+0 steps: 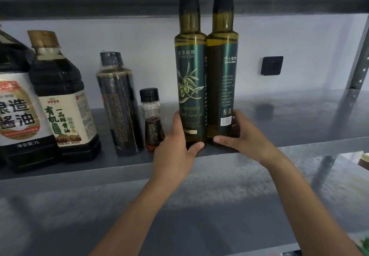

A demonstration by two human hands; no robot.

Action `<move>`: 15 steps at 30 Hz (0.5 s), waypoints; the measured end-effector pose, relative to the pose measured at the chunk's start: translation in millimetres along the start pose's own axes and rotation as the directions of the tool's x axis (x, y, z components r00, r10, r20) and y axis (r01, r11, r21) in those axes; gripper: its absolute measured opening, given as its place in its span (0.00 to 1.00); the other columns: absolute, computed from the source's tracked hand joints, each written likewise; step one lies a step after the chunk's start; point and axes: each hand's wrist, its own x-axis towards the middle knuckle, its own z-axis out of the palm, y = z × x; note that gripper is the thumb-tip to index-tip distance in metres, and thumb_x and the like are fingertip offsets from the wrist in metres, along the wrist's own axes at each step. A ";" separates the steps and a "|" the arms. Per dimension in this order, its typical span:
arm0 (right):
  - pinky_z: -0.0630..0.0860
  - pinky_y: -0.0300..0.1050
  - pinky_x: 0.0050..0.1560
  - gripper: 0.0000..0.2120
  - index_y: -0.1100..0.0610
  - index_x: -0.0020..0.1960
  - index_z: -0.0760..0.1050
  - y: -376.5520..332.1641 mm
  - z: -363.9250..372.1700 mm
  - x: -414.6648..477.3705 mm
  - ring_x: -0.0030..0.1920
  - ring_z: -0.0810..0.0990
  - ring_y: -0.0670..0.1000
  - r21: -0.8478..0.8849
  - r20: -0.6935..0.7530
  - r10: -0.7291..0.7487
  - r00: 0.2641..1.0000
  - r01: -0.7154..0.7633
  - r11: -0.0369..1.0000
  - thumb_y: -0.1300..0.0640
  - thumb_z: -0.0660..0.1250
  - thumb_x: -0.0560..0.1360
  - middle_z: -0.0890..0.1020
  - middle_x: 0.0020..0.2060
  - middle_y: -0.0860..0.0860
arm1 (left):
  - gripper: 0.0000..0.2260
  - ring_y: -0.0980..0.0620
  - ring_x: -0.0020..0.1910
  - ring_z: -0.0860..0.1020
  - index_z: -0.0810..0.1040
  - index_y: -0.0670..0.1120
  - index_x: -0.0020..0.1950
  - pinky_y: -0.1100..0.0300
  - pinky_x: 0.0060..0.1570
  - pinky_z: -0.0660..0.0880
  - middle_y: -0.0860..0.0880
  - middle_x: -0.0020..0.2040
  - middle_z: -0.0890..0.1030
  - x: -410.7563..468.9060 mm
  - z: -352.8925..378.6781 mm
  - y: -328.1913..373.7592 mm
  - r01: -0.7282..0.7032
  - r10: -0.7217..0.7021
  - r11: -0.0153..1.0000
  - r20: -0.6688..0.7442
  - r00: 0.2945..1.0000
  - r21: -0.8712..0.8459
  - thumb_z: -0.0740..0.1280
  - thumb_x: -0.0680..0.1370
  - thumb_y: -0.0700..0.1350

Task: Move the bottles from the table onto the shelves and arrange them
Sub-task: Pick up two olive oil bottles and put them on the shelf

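Two tall green olive oil bottles stand upright and touching on the grey metal shelf. My left hand grips the base of the left olive oil bottle, thumb across its front. My right hand grips the base of the right olive oil bottle, whose back label faces me. Left of them stand a small sauce bottle, a tall dark wrapped bottle and two large soy sauce jugs.
An upper shelf edge runs just behind the olive oil bottle necks. A lower shelf lies beneath my arms. A black wall socket sits on the back wall, and a shelf upright stands at the right.
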 end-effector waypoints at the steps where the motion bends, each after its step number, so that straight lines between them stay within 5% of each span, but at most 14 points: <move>1: 0.77 0.48 0.56 0.31 0.50 0.67 0.64 -1.0 -0.1 -0.9 0.55 0.78 0.48 -0.030 -0.002 0.011 1.000 -0.011 0.999 0.53 0.75 0.68 0.77 0.56 0.47 | 0.37 0.48 0.54 0.79 0.47 0.54 0.76 0.55 0.47 0.74 0.50 0.61 0.78 -1.6 0.5 1.4 0.005 -0.005 0.998 -0.008 1.000 0.070 0.67 0.75 0.55; 4: 0.77 0.52 0.56 0.30 0.49 0.66 0.66 1.0 2.4 -4.9 0.55 0.78 0.48 -0.217 -0.050 0.032 0.998 -0.043 0.975 0.43 0.71 0.68 0.78 0.57 0.45 | 0.33 0.49 0.51 0.80 0.50 0.48 0.77 0.56 0.40 0.74 0.48 0.57 0.79 -12.6 4.0 1.8 -0.023 0.054 0.953 -0.094 0.994 0.301 0.59 0.78 0.59; 6: 0.76 0.49 0.51 0.25 0.50 0.64 0.68 0.5 11.2 -16.7 0.54 0.79 0.51 -0.524 -0.168 -0.008 0.986 -0.082 0.848 0.36 0.62 0.73 0.80 0.55 0.47 | 0.29 0.49 0.46 0.81 0.62 0.41 0.73 0.57 0.38 0.76 0.46 0.51 0.82 -25.5 7.0 -4.6 -0.069 0.139 0.921 -0.157 0.978 0.384 0.53 0.79 0.59; 8: 0.71 0.49 0.52 0.30 0.54 0.60 0.73 4.7 24.5 -35.2 0.53 0.79 0.55 -0.718 -0.291 -0.169 0.942 -0.098 0.689 0.33 0.46 0.76 0.82 0.50 0.51 | 0.28 0.47 0.51 0.81 0.71 0.39 0.68 0.53 0.50 0.77 0.44 0.53 0.82 -42.2 11.1 -17.2 -0.133 0.211 0.894 -0.141 0.967 0.429 0.52 0.79 0.58; 11: 0.61 0.52 0.68 0.34 0.56 0.65 0.72 19.8 42.2 -68.2 0.64 0.73 0.55 -0.732 -0.360 -0.270 0.893 -0.091 0.675 0.35 0.41 0.78 0.78 0.61 0.52 | 0.27 0.42 0.67 0.71 0.68 0.39 0.70 0.48 0.69 0.61 0.40 0.66 0.74 -69.2 18.9 -38.9 -0.278 0.358 0.821 -0.071 0.931 0.498 0.54 0.79 0.56; 15: 0.54 0.56 0.74 0.30 0.50 0.76 0.55 34.6 72.0 -118.5 0.76 0.52 0.53 -0.743 -0.385 -0.184 0.904 -0.186 0.643 0.37 0.48 0.78 0.57 0.76 0.50 | 0.28 0.40 0.76 0.55 0.60 0.42 0.76 0.44 0.72 0.54 0.38 0.76 0.57 -99.1 26.1 -61.5 -0.410 0.455 0.807 -0.005 0.891 0.426 0.59 0.79 0.53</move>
